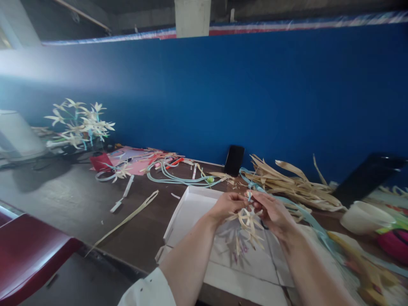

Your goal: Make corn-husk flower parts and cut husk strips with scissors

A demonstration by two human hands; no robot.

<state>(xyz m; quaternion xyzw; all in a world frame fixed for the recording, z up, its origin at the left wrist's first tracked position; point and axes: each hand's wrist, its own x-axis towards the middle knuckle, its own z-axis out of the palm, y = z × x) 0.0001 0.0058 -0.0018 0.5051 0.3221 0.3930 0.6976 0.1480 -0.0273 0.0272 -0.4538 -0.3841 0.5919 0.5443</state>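
Note:
Both hands meet above an opened white cardboard box (191, 212). My left hand (231, 205) pinches the stem of a cream flower spray (249, 221), which looks made of dried husk and hangs head-down below my fingers. My right hand (269, 209) is closed at the same spot, its fingertips on the stem where light blue tape (249, 196) is wrapped. The very tips of the fingers overlap and partly hide the stem. A long pale blue ribbon (306, 214) runs behind my right hand and down to the right.
Dried husks (287, 182) lie behind my right hand, beside an upright phone (234, 160). Blue cord (172, 180) is coiled left of it. A finished flower bunch (84, 123) stands far left. A white bowl (366, 217) sits right, a red chair (35, 255) front left.

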